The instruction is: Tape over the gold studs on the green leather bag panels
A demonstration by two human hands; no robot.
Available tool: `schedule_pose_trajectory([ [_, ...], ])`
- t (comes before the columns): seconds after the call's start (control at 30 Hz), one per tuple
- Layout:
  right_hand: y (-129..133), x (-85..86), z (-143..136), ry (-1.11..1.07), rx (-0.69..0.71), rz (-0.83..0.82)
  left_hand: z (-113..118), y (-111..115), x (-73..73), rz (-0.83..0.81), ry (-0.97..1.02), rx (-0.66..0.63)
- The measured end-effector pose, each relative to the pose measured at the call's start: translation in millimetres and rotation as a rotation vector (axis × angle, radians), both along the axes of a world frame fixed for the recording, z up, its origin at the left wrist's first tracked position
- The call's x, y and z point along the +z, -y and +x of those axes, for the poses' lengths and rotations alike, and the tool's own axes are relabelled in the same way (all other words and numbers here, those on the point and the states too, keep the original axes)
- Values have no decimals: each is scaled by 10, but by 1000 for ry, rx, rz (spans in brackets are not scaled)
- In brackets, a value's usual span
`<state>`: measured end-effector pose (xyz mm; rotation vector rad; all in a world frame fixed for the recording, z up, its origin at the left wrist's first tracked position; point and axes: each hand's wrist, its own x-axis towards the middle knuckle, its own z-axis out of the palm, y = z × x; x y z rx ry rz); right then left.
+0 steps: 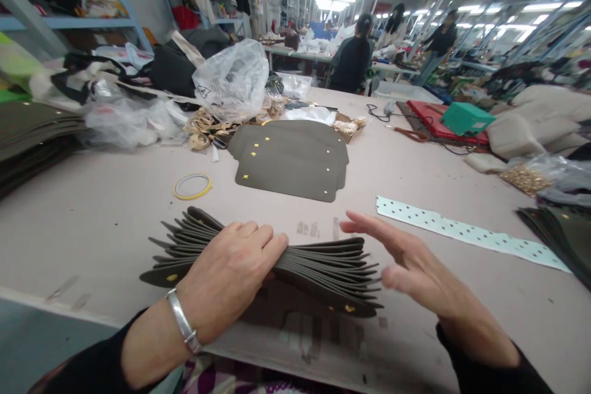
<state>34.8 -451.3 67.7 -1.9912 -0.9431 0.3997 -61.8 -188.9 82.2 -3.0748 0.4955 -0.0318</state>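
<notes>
Head view: two bare hands worked over a pale table (120, 191), a sheaf (339, 268) of dark, thin panels between them at the near edge. From where I stood, the left hand (233, 277), a silver bracelet (182, 320) at its wrist, was closed around the sheaf's middle, its fingertips hidden on the far side. That grip seemed meant to keep the layers together while both ends stayed loose; they fanned out left and right like pages, and the nearest panel showed a yellow tab (172, 277) close to its left end.

The right hand (410, 258) held nothing. Its thumb and fingers were spread wide just beside the sheaf's right end, probably to leave those edges free; I could not tell whether the thumb brushed them.

Beyond the sheaf, near the table's middle, lay a flat pile (290, 163) of similar panels, perhaps put there to be within easy reach of both hands. A roll of yellow tape (194, 197) lay to its left, and a pale dotted strip (462, 231) slanted away on the right. Farther left sat a clear plastic bag (235, 77); far right, a green box (467, 119) rested on something red. A co-worker (353, 58) was in the far background, back turned.
</notes>
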Motion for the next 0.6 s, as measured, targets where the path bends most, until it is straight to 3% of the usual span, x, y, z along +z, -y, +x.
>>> schedule_pose_trajectory([
  [0.1,-252,233,-155,349,9,-303,-13,16,17,5,15,-1],
  [0.23,-660,23,-334,637,30,-468,-53,38,5,-7,62,12],
  [0.33,-852,-107,-393,702,-2,-624,-68,31,-21,-35,102,0],
  [0.47,-918,38,-579,749,-45,-742,-124,74,-49,-78,83,20],
  [0.6,-940,132,-587,843,-13,-762,-11,0,-213,-124,39,18],
])
